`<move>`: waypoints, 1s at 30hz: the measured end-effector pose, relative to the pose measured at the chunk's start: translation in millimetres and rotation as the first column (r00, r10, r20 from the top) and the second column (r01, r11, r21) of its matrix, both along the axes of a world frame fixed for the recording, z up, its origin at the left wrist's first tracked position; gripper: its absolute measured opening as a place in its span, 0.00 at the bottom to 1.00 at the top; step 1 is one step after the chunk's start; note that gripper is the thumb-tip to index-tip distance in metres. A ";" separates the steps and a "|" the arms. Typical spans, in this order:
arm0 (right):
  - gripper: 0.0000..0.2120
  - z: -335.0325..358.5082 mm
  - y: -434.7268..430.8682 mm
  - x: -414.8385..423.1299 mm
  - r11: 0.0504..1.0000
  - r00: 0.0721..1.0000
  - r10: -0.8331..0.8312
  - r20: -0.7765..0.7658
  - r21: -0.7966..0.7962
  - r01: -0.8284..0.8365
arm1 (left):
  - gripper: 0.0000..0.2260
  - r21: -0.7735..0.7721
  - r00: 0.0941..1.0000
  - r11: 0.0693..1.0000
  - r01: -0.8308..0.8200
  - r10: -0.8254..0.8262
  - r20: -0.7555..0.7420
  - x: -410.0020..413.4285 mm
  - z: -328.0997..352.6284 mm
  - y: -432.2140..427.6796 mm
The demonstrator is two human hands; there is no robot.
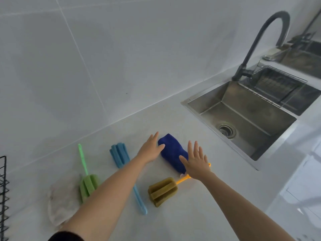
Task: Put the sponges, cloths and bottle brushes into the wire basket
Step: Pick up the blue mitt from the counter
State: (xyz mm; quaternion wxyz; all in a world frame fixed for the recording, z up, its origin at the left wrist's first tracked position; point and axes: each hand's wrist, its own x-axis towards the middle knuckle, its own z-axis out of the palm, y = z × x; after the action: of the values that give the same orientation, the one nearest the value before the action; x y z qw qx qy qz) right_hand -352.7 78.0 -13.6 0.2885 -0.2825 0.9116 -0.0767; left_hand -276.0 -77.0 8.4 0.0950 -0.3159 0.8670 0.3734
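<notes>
1. Head view, left hand: the left hand (150,150) is stretched out flat with straight fingers. Its thumb is laid against the left side of a folded dark blue cloth (171,151), and nothing is gripped by it.
2. The right hand (198,165) is held open, fingers spread, over the near right end of the same cloth. Whether the fabric is actually touched cannot be told; nothing is clasped.
3. The dark blue cloth is set on the countertop (191,218), roughly midway between the back edge at the tiled wall and the front edge, to the left of the sink (208,108).
4. A blue bottle brush (119,156) is laid just left of the left hand. Its handle is crossed by the left forearm and is seen again nearer the front edge.
5. A green bottle brush (87,186) is placed further left, its handle pointed toward the wall. Its foam head is set against the right edge of a pale crumpled cloth (60,204).
6. An olive bottle brush (162,191) is seen between the two forearms. Its orange handle is hidden in part by the right hand.
7. The wire basket (4,164) is cut off by the frame at the countertop's left end, well apart from both hands — only a strip of black wire is shown.
8. The steel sink is sunk into the countertop's right end, and a dark gooseneck tap (241,70) is mounted at its back edge.
</notes>
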 end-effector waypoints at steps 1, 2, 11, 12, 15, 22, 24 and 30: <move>0.33 -4.0 1.1 -2.0 1.000 1.000 -0.013 0.006 0.005 0.013 | 0.27 0.011 1.000 1.000 -0.003 0.003 0.000 -6.5 -2.7 -0.3; 0.33 -7.8 1.7 -3.2 1.000 1.000 -0.027 0.010 0.009 0.027 | 0.27 0.025 1.000 1.000 -0.006 0.006 0.002 -12.4 -5.4 -0.7; 0.31 -29.7 -6.9 -4.4 0.998 0.998 -0.065 0.011 0.019 0.065 | 0.30 0.136 0.999 0.990 -0.042 0.037 0.040 -42.8 -22.9 -1.7; 0.30 -29.5 -8.6 -5.1 0.997 0.997 -0.074 0.020 0.007 0.074 | 0.31 0.154 0.998 0.987 -0.051 0.045 0.041 -43.6 -22.9 -3.9; 0.28 -27.6 -13.1 -6.2 0.995 0.995 -0.095 0.017 -0.031 0.096 | 0.31 0.183 0.997 0.981 -0.058 0.046 0.069 -44.3 -22.1 -10.3; 0.20 -17.4 -18.0 -9.9 0.985 0.988 -0.147 0.046 -0.086 0.151 | 0.21 0.192 0.995 0.980 -0.049 0.033 0.089 -37.8 -16.9 -12.8; 0.18 -13.2 -18.7 -9.0 0.982 0.982 -0.164 0.095 -0.082 0.172 | 0.21 0.199 0.995 0.977 -0.070 0.054 0.082 -33.0 -13.9 -14.4; 0.20 10.9 -19.3 -6.7 0.944 0.944 -0.169 0.283 -0.229 0.238 | 0.19 0.316 0.989 0.938 -0.145 0.144 0.025 -7.4 10.2 -25.3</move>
State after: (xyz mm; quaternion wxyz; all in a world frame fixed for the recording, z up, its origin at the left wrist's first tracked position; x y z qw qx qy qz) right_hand -359.4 58.7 -2.7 0.3564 -0.2090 0.8724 -0.2613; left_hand -283.4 -102.3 18.5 0.1177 -0.3595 0.7702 0.5135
